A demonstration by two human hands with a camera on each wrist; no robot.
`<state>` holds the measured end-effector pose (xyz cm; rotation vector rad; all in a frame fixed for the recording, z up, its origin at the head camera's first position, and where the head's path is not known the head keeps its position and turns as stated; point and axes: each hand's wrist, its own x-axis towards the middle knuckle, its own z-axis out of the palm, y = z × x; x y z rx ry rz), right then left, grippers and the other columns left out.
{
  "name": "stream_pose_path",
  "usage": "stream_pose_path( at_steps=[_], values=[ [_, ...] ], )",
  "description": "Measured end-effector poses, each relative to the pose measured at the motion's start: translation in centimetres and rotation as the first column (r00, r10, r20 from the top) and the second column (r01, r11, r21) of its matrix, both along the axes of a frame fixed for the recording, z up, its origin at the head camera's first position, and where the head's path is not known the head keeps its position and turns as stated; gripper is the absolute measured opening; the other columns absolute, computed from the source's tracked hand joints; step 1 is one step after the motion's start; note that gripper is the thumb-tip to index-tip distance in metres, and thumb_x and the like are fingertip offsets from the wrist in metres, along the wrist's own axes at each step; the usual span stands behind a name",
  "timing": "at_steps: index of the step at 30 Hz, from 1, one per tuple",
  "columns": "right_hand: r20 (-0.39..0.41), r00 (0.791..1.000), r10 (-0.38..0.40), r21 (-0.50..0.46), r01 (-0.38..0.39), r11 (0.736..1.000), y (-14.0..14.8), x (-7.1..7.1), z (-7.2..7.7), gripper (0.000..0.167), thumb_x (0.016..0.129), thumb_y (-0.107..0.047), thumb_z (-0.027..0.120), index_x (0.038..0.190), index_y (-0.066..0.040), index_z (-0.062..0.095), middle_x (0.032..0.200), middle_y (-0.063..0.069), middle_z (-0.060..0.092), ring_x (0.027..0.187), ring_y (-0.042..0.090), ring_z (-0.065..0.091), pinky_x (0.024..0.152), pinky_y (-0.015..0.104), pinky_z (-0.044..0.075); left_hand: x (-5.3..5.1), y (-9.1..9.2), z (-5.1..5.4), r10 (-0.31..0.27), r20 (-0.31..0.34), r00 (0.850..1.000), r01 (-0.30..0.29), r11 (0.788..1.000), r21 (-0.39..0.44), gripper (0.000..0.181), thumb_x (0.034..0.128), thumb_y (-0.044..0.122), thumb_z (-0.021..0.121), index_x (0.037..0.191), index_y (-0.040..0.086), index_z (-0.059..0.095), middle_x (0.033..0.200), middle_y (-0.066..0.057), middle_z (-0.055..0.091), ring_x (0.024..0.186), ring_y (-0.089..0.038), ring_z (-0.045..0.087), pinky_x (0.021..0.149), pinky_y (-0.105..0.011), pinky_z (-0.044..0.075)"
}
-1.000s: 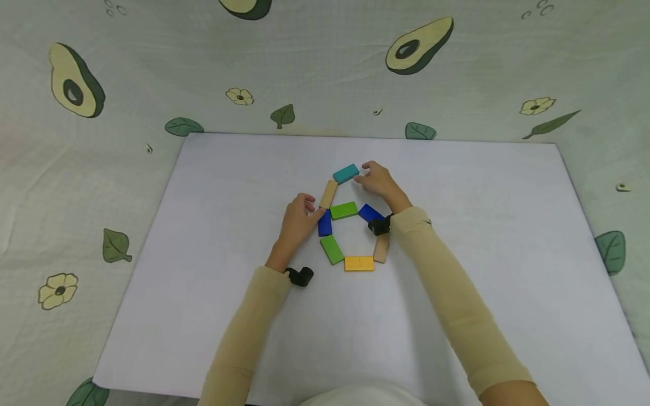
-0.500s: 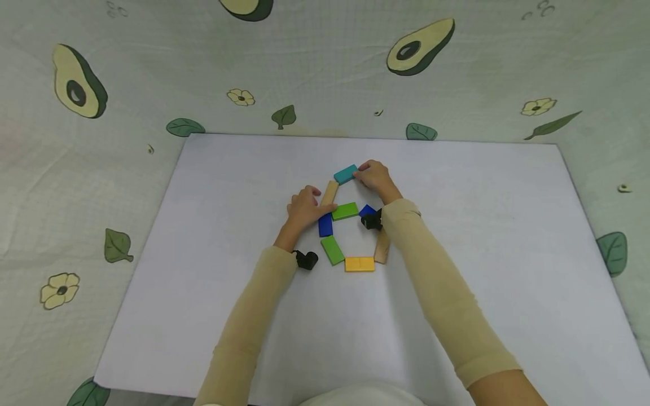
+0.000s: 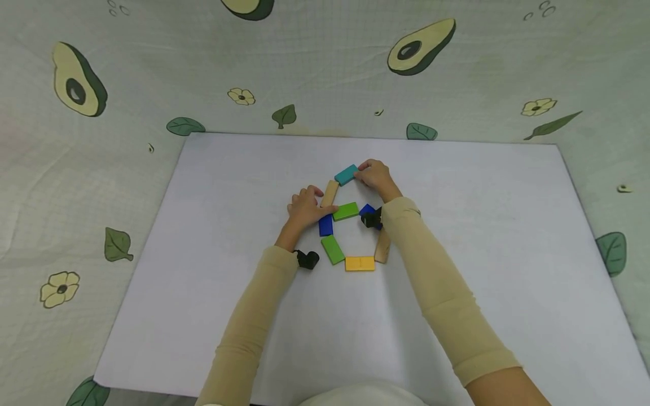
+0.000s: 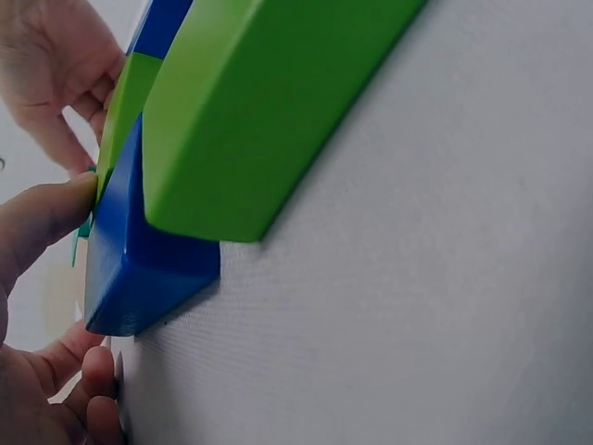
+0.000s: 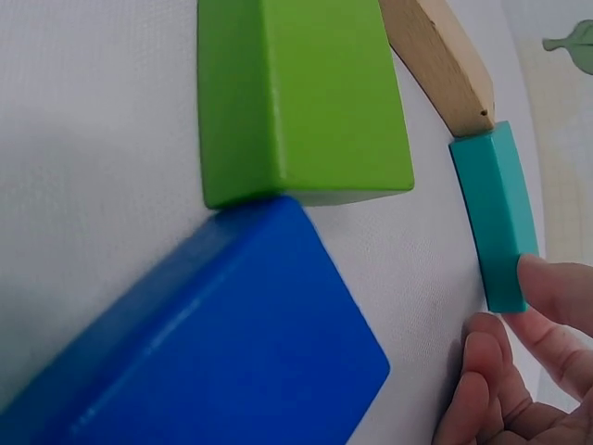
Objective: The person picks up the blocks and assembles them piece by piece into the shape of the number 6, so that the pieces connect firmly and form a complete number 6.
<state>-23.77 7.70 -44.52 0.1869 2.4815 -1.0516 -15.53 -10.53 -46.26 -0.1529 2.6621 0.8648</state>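
A teal block (image 3: 347, 175) lies at the far end of a blocks outline. My right hand (image 3: 374, 176) pinches its right end between thumb and fingers. Touching its other end is a plain wooden block (image 3: 330, 192). Around the lower part of that block spreads my left hand (image 3: 304, 206), with its thumb touching the left end of a green block (image 3: 346, 211); whether its fingers press the wood cannot be told. Just below the thumb lies a blue block (image 4: 120, 269). Another blue block (image 5: 241, 343) meets the green one's right end, partly hidden by the right wrist camera.
The lower outline continues with a second green block (image 3: 332, 250), a yellow block (image 3: 359, 263) and another wooden block (image 3: 382, 247). All rest on a white tabletop (image 3: 203, 316). Cloth printed with avocados (image 3: 421, 46) and leaves surrounds the table.
My right hand has closed in on the teal block's end from just beside it. My left hand has moved up and right, its thumb going from the blue block to the green one.
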Motion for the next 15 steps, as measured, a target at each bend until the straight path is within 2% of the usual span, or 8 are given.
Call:
stream_pose_path(
  at_steps=[6, 15],
  values=[
    [0.039, 0.999, -0.015, -0.019, 0.016, 1.000, 0.08, 0.01, 0.40, 0.034, 0.092, -0.025, 0.055, 0.121, -0.007, 0.056, 0.082, 0.003, 0.055, 0.073, 0.011, 0.050, 0.064, 0.021, 0.039, -0.09, 0.01, -0.05, -0.002, 0.015, 1.000, 0.002, 1.000, 0.001, 0.062, 0.0778, 0.053, 0.066, 0.122, 0.014, 0.046, 0.104, -0.011, 0.050, 0.100, -0.029, 0.042, 0.088, -0.044, 0.030],
    [0.061, 0.998, -0.033, -0.049, 0.036, 0.998, 0.18, -0.15, 0.37, 0.032, 0.092, -0.024, 0.055, 0.118, -0.006, 0.056, 0.081, 0.004, 0.055, 0.069, 0.010, 0.050, 0.061, 0.020, 0.041, -0.51, 0.12, -0.10, 0.025, 0.020, 0.999, -0.026, 1.000, 0.005, 0.042, 0.0891, 0.047, 0.053, 0.121, 0.020, 0.047, 0.100, -0.009, 0.049, 0.097, -0.028, 0.042, 0.082, -0.041, 0.029]
  ],
)
